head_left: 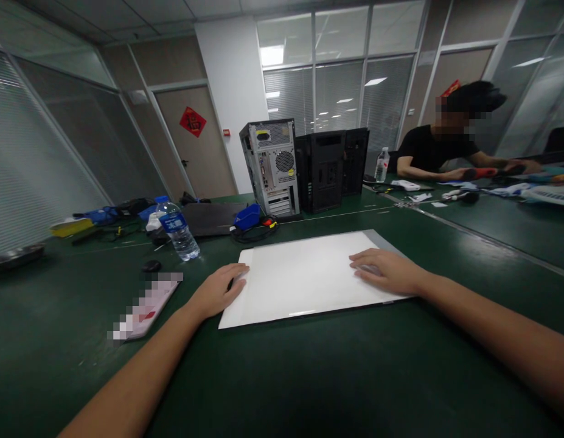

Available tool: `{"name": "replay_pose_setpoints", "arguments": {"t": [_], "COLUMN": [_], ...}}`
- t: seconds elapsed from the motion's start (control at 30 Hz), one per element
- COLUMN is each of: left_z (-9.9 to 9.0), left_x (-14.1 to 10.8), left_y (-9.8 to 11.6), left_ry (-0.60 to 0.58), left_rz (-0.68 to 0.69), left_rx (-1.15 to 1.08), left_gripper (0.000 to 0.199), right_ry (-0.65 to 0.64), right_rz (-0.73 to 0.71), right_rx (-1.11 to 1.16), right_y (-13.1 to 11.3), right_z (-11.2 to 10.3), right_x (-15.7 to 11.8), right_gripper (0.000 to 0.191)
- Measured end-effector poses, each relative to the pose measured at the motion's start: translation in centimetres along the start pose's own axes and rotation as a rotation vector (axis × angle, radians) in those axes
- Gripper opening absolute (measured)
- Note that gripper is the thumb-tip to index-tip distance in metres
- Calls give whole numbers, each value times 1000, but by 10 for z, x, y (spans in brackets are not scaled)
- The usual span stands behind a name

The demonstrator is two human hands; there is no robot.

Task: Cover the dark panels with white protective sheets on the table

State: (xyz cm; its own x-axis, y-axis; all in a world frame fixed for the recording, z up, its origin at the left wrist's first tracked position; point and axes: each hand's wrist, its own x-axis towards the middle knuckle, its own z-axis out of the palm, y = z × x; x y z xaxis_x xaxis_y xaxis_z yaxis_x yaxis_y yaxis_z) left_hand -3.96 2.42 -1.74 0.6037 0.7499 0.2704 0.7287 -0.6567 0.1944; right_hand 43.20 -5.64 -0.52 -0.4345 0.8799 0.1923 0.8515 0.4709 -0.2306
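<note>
A white sheet of paper [300,274] lies on a flat, thin board or folder with a dark front edge, in the middle of the green table. At the sheet's left edge rests my left hand [220,289], fingers stretched out and touching it. My right hand [386,271] lies flat on the right part of the sheet, its fingers apart and pointing left. Along the right back, a grey strip [386,243] shows beside the white surface. What lies beneath the sheet is mostly hidden.
A water bottle [176,231], a pink phone-like object [156,304] and a black mouse [151,266] are on the left. Behind the sheet stand an opened computer case [275,164] and black panels [327,170]. A co-worker [439,146] sits at the far right.
</note>
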Motion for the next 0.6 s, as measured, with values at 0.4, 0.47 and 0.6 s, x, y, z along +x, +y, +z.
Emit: {"name": "replay_pose_setpoints", "arguments": {"t": [0.4, 0.47, 0.6], "left_z": [-2, -1, 0], "left_x": [0, 0, 0], "left_y": [0, -1, -2], "left_ry": [-30, -28, -16], "left_rz": [21, 20, 20], "left_rx": [9, 12, 5], "left_gripper": [49, 48, 45], "right_ry": [-37, -53, -77], "right_rz": [-94, -82, -79], "right_rx": [51, 46, 58], "right_y": [-15, -17, -20], "right_z": [4, 4, 5], "right_x": [1, 2, 2], "right_gripper": [53, 54, 57]}}
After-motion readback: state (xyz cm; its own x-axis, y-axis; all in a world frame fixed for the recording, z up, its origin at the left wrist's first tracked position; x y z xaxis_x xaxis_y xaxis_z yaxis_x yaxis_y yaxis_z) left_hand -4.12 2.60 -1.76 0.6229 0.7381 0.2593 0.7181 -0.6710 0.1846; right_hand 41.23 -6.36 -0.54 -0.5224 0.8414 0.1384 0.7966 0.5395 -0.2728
